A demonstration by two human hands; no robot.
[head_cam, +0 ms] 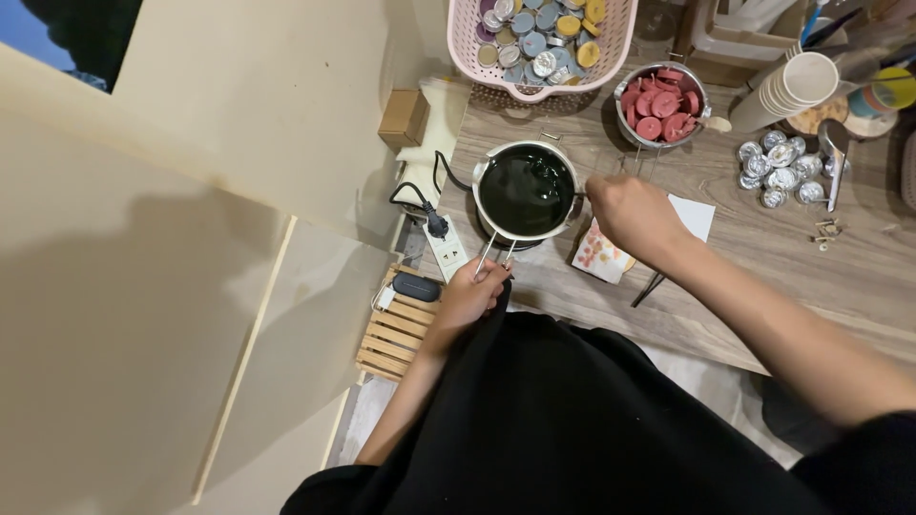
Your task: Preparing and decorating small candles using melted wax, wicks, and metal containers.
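From the head view, our left hand (469,296) is closed on the wire handle (498,251) of the dark pot (526,190) near the bench (763,250) edge. Our right hand (632,217) is curled beside the pot; we cannot tell what it holds.

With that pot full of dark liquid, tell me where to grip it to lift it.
Grip the pot by its thin wire handle, coming from the table's near edge. The handle juts toward the person, where the left hand already meets its end, well clear of the liquid-filled bowl. Keep it level.
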